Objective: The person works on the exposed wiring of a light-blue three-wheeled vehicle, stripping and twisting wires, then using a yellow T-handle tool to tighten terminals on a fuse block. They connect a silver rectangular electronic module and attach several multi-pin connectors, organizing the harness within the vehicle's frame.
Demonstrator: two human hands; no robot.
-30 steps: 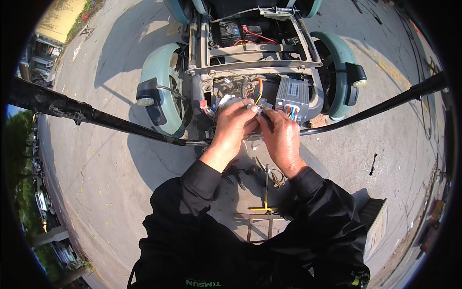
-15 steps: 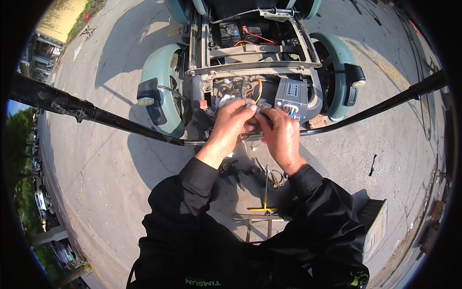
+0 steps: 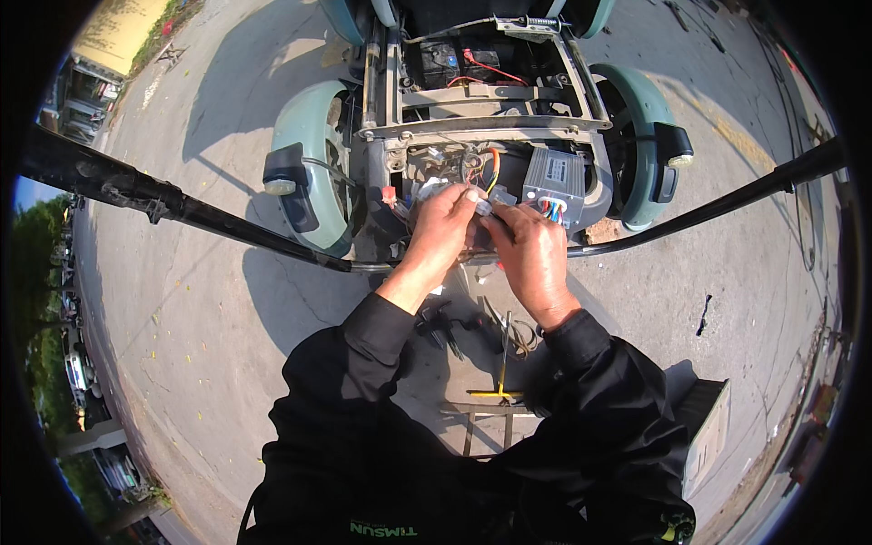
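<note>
Between my two hands, over the rear of a pale green vehicle's frame, is a small translucent wire connector. My left hand pinches it from the left with thumb and fingers. From the right, my right hand closes its thumb and forefinger on the same connector. Just beyond my fingers lies a bundle of coloured wires with a yellow loop. A finned grey controller box sits right of it, its coloured leads beside my right hand. My fingers hide much of the connector.
Black batteries with red cables sit deeper in the frame. Green fenders with lamps flank it, and a black bar crosses in front. On the ground below lie a yellow T-handle wrench and black-handled tools.
The view has shifted slightly, so the vehicle sits a little further right. Both hands keep their pinch, and the clear connector shows more between the fingertips.
</note>
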